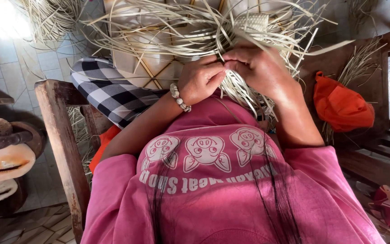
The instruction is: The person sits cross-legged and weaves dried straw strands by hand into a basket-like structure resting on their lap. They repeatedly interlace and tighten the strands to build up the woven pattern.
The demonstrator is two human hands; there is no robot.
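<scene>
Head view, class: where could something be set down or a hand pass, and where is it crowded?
Free: tiled floor left of the wooden chair arm. Crowded: left hand and right hand among pale straw strips; orange cloth fills the right.

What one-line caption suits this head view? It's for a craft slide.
Both hands, left and right, pinch pale straw strips of a half-woven piece over the lap.
</scene>
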